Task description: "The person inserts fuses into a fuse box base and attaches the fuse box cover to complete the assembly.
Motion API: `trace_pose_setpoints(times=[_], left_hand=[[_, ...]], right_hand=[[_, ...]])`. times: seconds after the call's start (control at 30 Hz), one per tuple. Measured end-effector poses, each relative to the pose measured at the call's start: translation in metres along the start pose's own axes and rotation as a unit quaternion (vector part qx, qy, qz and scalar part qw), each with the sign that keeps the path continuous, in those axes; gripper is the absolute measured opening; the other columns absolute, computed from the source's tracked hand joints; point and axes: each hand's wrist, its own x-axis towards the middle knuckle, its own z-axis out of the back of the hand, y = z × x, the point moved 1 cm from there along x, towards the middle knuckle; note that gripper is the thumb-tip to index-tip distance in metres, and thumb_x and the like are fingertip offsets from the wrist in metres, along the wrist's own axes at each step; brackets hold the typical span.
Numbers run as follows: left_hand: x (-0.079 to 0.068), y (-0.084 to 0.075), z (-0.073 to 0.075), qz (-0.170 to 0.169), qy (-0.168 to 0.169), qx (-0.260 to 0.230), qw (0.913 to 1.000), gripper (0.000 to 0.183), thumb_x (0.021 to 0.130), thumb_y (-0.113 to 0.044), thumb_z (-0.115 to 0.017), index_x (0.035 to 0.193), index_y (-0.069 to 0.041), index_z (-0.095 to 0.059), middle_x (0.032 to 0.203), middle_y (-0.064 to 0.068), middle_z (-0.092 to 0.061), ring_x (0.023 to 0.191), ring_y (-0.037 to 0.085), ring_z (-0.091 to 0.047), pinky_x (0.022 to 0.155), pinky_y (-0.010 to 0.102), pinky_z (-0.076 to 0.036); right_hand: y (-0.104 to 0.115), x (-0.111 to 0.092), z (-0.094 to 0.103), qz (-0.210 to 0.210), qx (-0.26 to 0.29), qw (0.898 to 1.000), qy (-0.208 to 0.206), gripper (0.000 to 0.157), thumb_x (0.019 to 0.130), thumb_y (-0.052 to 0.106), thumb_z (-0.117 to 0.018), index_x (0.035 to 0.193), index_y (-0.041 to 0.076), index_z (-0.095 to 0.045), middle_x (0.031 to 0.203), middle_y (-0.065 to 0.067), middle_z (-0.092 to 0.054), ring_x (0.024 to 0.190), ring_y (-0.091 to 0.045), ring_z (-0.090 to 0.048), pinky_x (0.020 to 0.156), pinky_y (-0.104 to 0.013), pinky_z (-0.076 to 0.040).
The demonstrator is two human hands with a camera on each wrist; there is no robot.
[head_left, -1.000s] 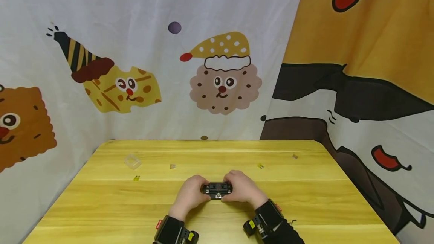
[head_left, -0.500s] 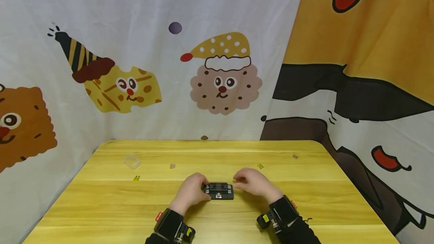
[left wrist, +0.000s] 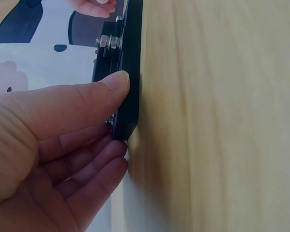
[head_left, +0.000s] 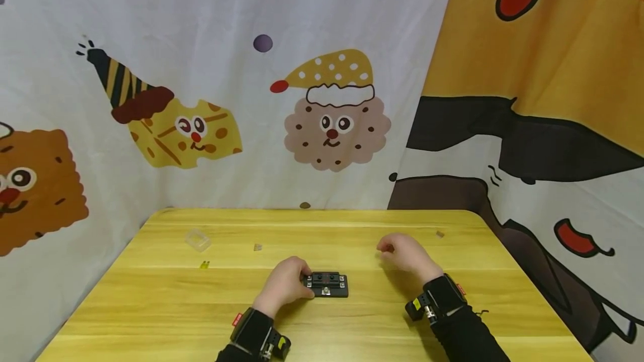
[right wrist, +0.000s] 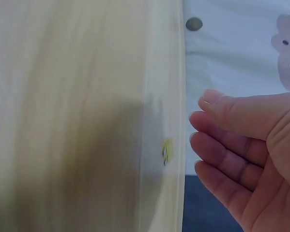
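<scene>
A black fuse block (head_left: 326,284) with metal bolts and nuts lies on the table's near middle. My left hand (head_left: 284,285) holds its left end between thumb and fingers. In the left wrist view the thumb lies against the near side of the fuse block (left wrist: 130,96), with the other fingers under its end. To the right and farther back, my right hand (head_left: 408,254) hovers above the table, fingers loosely bent, holding nothing. Beyond its fingertips, the right wrist view shows a small yellow blade fuse (right wrist: 167,151) on the tabletop; the hand hides it in the head view.
At the back left of the wooden table (head_left: 201,317) lie a clear plastic cover (head_left: 198,240) and another yellow blade fuse (head_left: 204,265). Small pale brownish pieces lie farther along, one left of centre (head_left: 258,247), one at the back right (head_left: 440,234). A patterned curtain hangs behind.
My right hand has let go of the fuse block's right end and moved right and away, over the right-hand yellow fuse. The left hand stays on the block.
</scene>
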Motion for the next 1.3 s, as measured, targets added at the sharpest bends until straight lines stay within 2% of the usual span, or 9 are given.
trace_pose_setpoints(times=[0.17, 0.5, 0.7, 1.03, 1.3], left_hand=[[0.001, 0.0, -0.001, 0.002, 0.004, -0.003, 1.0, 0.039, 0.062, -0.012, -0.093, 0.093, -0.003, -0.072, 0.087, 0.002, -0.06, 0.075, 0.016, -0.051, 0.073, 0.037, -0.047], [0.002, -0.001, 0.001, 0.002, 0.008, -0.005, 1.0, 0.04, 0.062, -0.013, -0.093, 0.093, -0.003, -0.072, 0.087, 0.002, -0.059, 0.075, 0.016, -0.051, 0.072, 0.036, -0.047], [0.001, -0.001, 0.002, 0.001, 0.007, -0.005, 1.0, 0.04, 0.062, -0.013, -0.094, 0.094, -0.003, -0.072, 0.087, 0.002, -0.06, 0.075, 0.016, -0.052, 0.072, 0.037, -0.047], [0.001, 0.001, 0.002, 0.001, 0.01, -0.015, 0.9998, 0.04, 0.061, -0.012, -0.094, 0.094, -0.003, -0.071, 0.085, 0.002, -0.058, 0.074, 0.016, -0.05, 0.071, 0.036, -0.046], [0.002, 0.002, 0.001, 0.002, 0.01, -0.014, 0.9998, 0.04, 0.061, -0.012, -0.094, 0.092, -0.004, -0.071, 0.085, 0.001, -0.058, 0.073, 0.015, -0.05, 0.071, 0.035, -0.046]], right_hand=[[-0.012, 0.005, 0.006, -0.009, -0.017, 1.0, -0.006, 0.011, 0.087, 0.0, -0.071, 0.097, 0.005, -0.072, 0.09, -0.002, -0.067, 0.083, -0.02, -0.062, 0.077, -0.041, -0.05], [-0.028, 0.018, 0.008, 0.022, -0.088, 0.995, -0.031, 0.011, 0.085, 0.0, -0.074, 0.09, 0.009, -0.073, 0.084, 0.0, -0.064, 0.077, -0.017, -0.06, 0.072, -0.036, -0.051], [-0.036, 0.022, 0.003, 0.027, -0.089, 0.995, -0.028, 0.012, 0.084, 0.0, -0.075, 0.09, 0.011, -0.074, 0.084, 0.002, -0.065, 0.078, -0.016, -0.061, 0.072, -0.035, -0.051], [-0.041, 0.024, 0.001, 0.048, -0.1, 0.994, -0.013, 0.017, 0.084, -0.005, -0.072, 0.088, 0.012, -0.074, 0.087, 0.002, -0.065, 0.086, -0.022, -0.064, 0.077, -0.039, -0.052], [-0.044, 0.026, -0.003, 0.047, -0.101, 0.994, -0.006, 0.02, 0.083, -0.006, -0.073, 0.087, 0.014, -0.074, 0.086, 0.004, -0.064, 0.086, -0.021, -0.064, 0.079, -0.039, -0.053]])
